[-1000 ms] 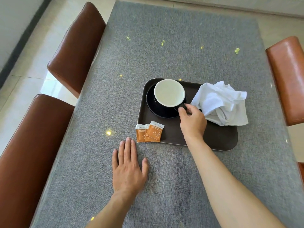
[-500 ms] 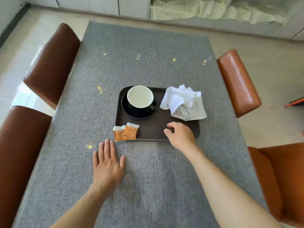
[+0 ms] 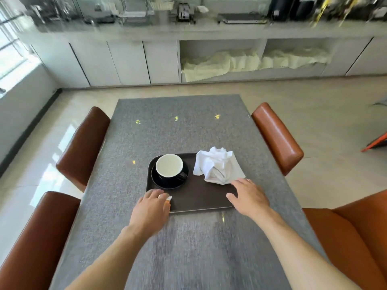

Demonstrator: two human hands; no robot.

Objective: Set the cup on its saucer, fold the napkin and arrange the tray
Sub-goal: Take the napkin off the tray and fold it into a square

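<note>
Left hand (image 3: pixel 149 208) with fingers curled over the tray's (image 3: pixel 199 197) near-left corner and right hand (image 3: pixel 249 196) spread open on its near-right edge, the crumpled napkin (image 3: pixel 216 165) just beyond the right fingertips, the cup (image 3: pixel 169 166) on its saucer (image 3: pixel 165 184) at far left, bare grey table (image 3: pixel 178 135) beyond.

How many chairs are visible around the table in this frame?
4. Two on the left: far chair and near chair. Two on the right: far chair and near chair. Any chair at the table's near end would be out of view.
</note>
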